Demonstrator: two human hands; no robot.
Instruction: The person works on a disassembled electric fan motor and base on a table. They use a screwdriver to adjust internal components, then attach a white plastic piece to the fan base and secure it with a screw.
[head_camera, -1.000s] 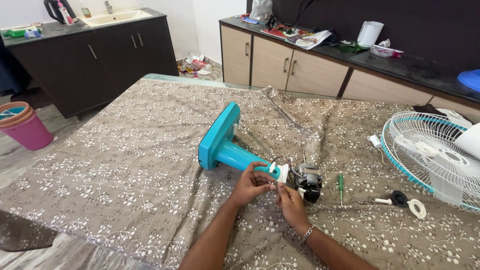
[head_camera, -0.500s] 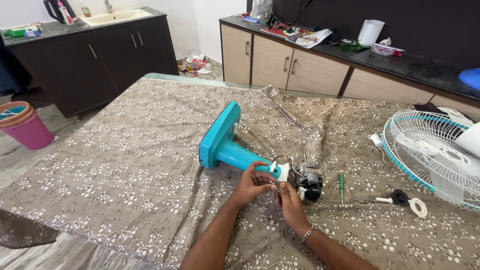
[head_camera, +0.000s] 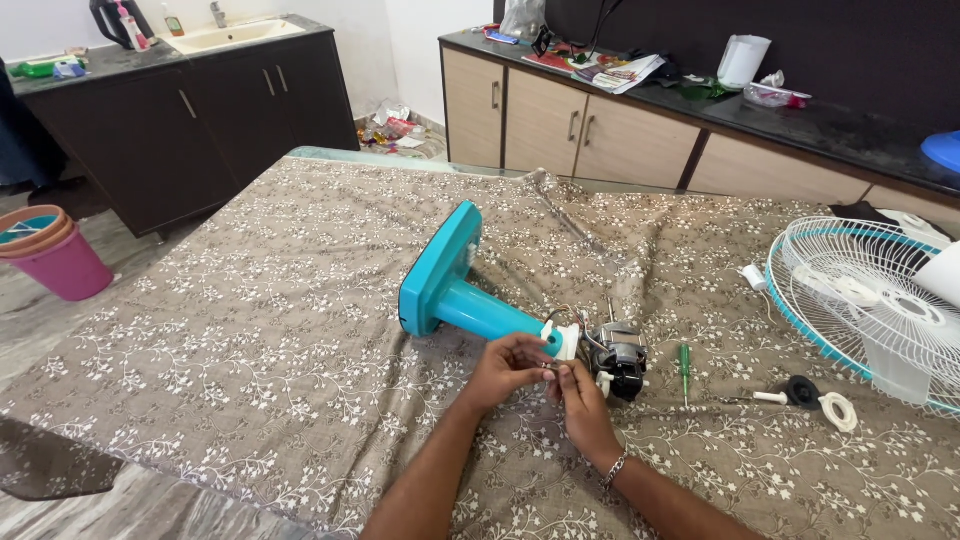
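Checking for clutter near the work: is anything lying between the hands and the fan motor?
Nothing visible does. Both the left hand and right hand already meet right beside the fan motor; the green screwdriver lies beyond it.

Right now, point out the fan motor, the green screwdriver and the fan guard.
fan motor (head_camera: 620, 362): head view, dark housing.
green screwdriver (head_camera: 685, 360): head view, handle.
fan guard (head_camera: 850, 290): head view, white wire grille.

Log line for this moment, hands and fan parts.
left hand: pinching small part | right hand: pinching same part | fan motor: beside hands, on teal stand | screwdriver: on cloth
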